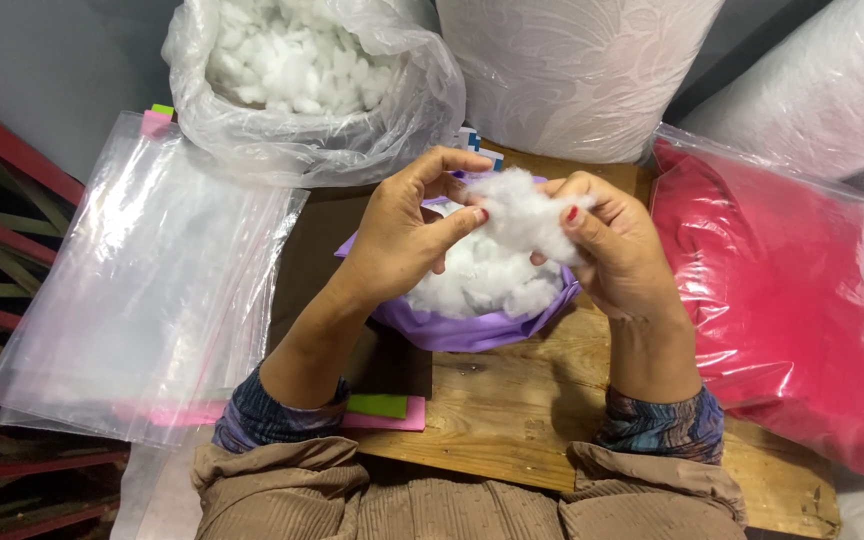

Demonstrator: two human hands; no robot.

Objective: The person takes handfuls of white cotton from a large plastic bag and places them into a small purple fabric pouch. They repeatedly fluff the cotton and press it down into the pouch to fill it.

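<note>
My left hand (407, 235) and my right hand (617, 245) both pinch one clump of white fluffy stuffing (522, 212), held between them just above a purple fabric cover (472, 328). The cover sits open on a wooden board (512, 410) and is filled with more white stuffing (482, 280). My left thumb and fingers grip the clump's left side, my right fingers its right side.
A clear plastic bag of white stuffing balls (297, 60) stands at the back. A stack of clear zip bags (142, 290) lies to the left. A red cushion in clear plastic (772, 290) lies to the right. White patterned cushions (572, 70) lean behind.
</note>
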